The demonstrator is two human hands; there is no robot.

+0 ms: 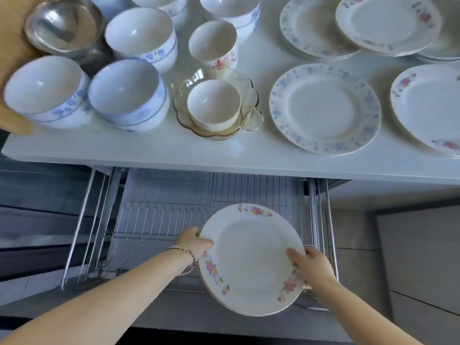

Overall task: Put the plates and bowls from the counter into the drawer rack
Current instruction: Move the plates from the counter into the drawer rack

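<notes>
This is a home kitchen. A smooth white counter (224, 155) carries everyday household crockery: white china bowls with blue flower bands (124, 93), round white plates with flowered rims (323, 108), a shiny steel bowl (64, 26) and a scalloped amber glass dish (252, 120) holding a small white cup (214, 105). Directly under the counter, a chrome wire dish-rack drawer (161, 215) stands pulled out, with pale grey flat cabinet fronts (418, 245) to its right.
</notes>
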